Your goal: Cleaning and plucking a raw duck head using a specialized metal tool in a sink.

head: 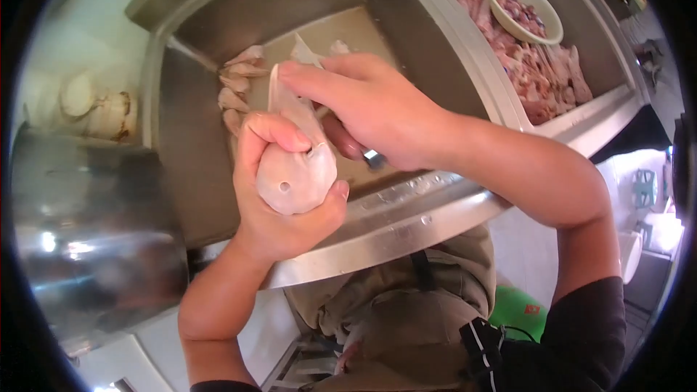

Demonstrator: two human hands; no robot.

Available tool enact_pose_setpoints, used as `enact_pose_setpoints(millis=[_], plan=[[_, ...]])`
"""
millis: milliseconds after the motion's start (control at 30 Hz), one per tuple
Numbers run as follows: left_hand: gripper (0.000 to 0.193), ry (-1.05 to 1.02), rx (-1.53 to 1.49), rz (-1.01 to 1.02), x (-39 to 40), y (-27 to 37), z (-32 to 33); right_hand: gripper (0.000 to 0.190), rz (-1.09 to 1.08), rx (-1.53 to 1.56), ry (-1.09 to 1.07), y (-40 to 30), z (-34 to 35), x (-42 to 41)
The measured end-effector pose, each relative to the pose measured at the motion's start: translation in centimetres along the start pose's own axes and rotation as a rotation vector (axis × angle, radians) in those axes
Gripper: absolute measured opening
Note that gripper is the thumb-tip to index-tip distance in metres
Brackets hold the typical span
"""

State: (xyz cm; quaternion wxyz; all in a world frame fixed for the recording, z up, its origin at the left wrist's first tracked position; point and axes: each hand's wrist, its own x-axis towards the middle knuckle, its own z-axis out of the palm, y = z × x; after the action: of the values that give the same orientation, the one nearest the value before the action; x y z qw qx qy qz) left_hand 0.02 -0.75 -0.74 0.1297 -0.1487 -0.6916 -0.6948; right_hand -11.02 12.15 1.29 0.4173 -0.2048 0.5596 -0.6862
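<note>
My left hand (283,228) is wrapped around a pale, smooth-skinned animal part (297,174), which looks like a plucked bird's head with a long bill. A small round hole shows on its rounded end, facing me. My right hand (375,103) pinches the narrow far end between thumb and fingers. In the right palm sits a tool, apparently a knife, whose metal-tipped handle (374,158) shows below the fingers. A pale pointed shape (306,51) beyond the fingers may be its blade. Both hands are above a stainless steel sink basin (435,60).
Several similar pale pieces (235,84) lie along the basin's left side. The right-hand basin holds a heap of raw meat pieces (544,81) and a cream bowl (556,30) of small meat parts. A large steel pot (98,228) stands at left. Water drops dot the front rim (425,201).
</note>
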Motion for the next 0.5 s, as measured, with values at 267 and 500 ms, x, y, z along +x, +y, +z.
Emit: enact_pose_setpoints(millis=[267, 500], plan=[[0.058, -0.027, -0.382, -0.365, -0.7, 1.6, 0.6, 0.027, -0.034, 0.025, -0.104, -0.2, -0.8, 1.3], [0.053, -0.207, -0.104, -0.442, -0.8, 1.8, 0.6, 0.028, -0.147, -0.243, -0.28, 0.0, -0.5, 2.3]])
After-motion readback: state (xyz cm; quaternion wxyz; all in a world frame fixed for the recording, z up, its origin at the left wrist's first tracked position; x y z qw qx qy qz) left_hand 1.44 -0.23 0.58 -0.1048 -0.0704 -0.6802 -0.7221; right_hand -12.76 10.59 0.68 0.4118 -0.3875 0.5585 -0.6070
